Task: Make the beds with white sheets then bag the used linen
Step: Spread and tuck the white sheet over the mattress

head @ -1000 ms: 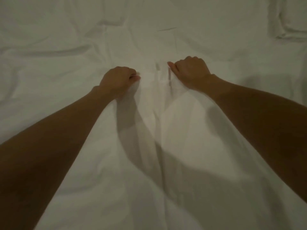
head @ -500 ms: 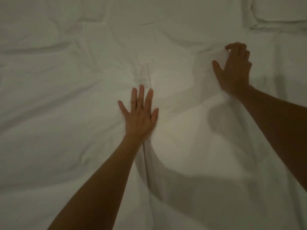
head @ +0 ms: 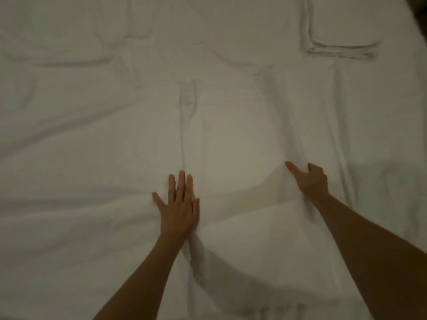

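Sheet point(head: 97, 144), white and still creased, covers the bed across the whole view, a folded stack point(head: 342, 24) lying at top right. Both fists that gripped its centre fold a second ago have let go: the left hand point(head: 179, 205) now presses flat, fingers straight, while the right hand point(head: 310, 181) has pulled back nearer and curls into a fold, gripping it. Smoothing appears under way; bagging looks far off.

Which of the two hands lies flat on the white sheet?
The left hand: its fingers are straight and spread, palm down on the white sheet. The right hand instead has its fingers curled into a fold of the sheet.
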`<state>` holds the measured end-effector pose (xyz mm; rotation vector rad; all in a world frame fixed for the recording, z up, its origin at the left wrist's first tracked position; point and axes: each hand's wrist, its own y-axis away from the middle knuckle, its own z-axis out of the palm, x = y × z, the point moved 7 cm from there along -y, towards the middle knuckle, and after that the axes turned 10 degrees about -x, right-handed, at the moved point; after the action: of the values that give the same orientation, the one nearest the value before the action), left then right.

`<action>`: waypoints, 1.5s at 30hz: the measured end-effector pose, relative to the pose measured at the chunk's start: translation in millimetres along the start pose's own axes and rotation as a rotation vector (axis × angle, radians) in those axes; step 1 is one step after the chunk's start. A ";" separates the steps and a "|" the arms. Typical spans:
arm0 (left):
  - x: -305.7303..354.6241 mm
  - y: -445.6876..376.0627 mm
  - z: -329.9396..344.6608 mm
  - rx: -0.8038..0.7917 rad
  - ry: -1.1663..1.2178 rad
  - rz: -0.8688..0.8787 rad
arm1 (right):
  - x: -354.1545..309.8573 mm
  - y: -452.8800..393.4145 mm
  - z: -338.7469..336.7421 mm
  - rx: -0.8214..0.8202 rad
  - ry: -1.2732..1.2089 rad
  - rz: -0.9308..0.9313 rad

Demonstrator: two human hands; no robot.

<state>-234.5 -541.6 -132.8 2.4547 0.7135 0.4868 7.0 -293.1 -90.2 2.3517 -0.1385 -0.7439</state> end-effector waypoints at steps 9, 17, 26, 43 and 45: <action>9.7 24.4 -42.8 -0.235 0.846 -0.078 | -78.4 73.5 -16.6 -0.187 0.038 -0.262; -32.8 87.7 -88.6 -0.393 1.645 -0.141 | -209.1 199.6 46.4 -0.457 -0.081 -0.548; -144.7 121.5 -132.8 -0.315 1.875 0.011 | -267.7 272.1 250.8 -0.649 0.044 -0.644; -298.8 121.3 -34.6 -0.068 1.292 -0.340 | -181.8 309.6 383.6 -0.902 -0.068 -0.126; -308.2 119.2 -44.0 0.018 1.295 -0.309 | -170.7 292.9 365.7 -0.751 -0.139 -0.119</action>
<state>-454.5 -787.8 -86.4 1.7190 1.5040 1.9501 -307.9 -678.1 -54.0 1.6041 0.1960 -0.8362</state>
